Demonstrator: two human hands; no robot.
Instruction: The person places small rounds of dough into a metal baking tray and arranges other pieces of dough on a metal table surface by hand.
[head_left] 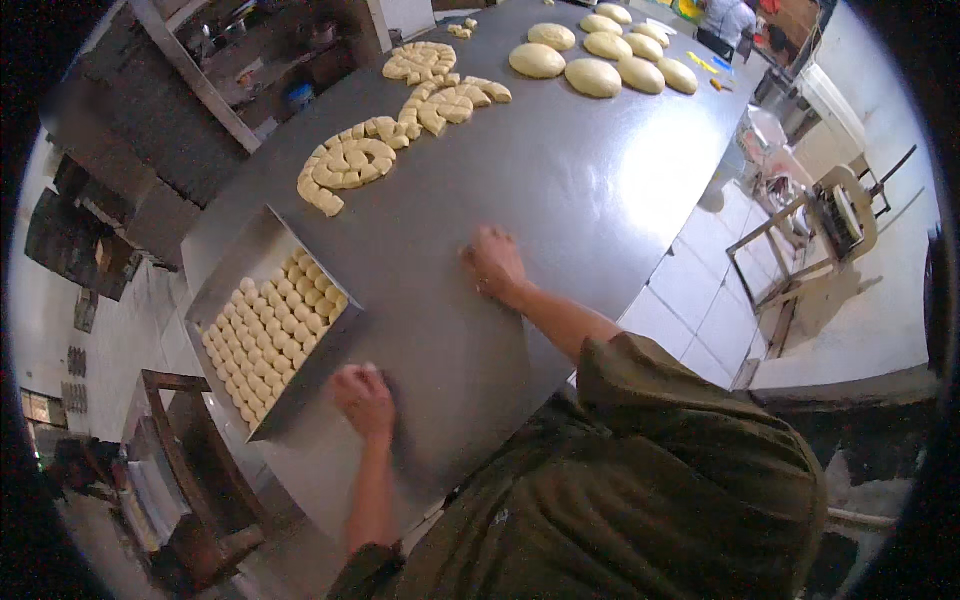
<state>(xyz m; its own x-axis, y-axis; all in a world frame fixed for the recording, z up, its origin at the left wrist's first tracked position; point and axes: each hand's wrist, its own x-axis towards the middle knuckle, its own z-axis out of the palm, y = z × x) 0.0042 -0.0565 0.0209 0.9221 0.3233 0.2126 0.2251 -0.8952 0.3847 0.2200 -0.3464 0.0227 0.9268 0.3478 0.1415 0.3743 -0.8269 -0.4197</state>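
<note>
My right hand (495, 263) rests on the metal table (440, 330), its fingers curled down toward the surface; whatever may be under the palm is hidden. Closer to me, my left hand (364, 400) is closed near the tray's right side, with a small pale spot at its fingertips that I cannot make out. Rows of small round dough balls (270, 330) fill much of a metal tray (330, 335) at the left, and its far end shows bare metal. Farther up the table lie coiled strips of cut dough pieces (345, 165) and another cut coil (420, 62).
Several large smooth dough mounds (593, 77) sit at the table's far end, near a yellow-handled tool (702, 64). A person (728, 22) stands beyond. A wooden stand (200, 470) is at the lower left, and a wooden-framed device (830, 225) stands on the tiles at right.
</note>
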